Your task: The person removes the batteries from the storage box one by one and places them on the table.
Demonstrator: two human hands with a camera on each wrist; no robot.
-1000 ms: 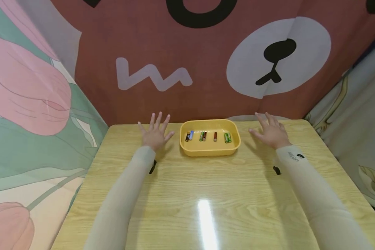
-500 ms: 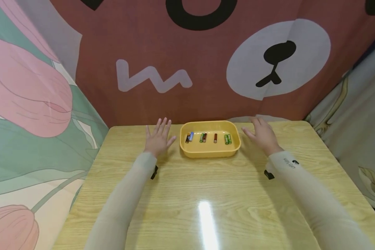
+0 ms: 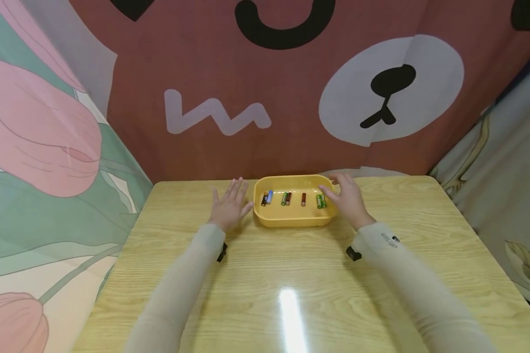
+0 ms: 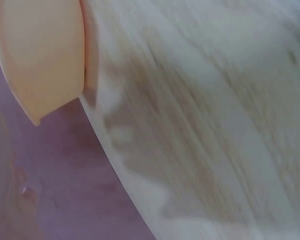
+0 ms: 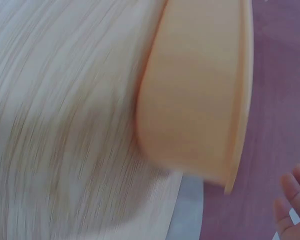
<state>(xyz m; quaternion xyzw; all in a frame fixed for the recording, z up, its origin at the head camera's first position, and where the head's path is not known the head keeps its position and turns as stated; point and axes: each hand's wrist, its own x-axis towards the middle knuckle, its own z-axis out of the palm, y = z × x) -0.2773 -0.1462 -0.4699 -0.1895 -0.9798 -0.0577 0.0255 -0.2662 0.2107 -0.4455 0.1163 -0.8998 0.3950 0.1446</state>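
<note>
At nine o'clock the left hand is holding its fingers spread, thumb just beside the yellow tray, which is sitting at twelve o'clock on the table. Inside, seven batteries are lying in a row, black and blue at nine, two green at three! And there, at three o'clock, the right hand is hanging thumb and fingers apart by the tray, contact impossible to tell.
</note>
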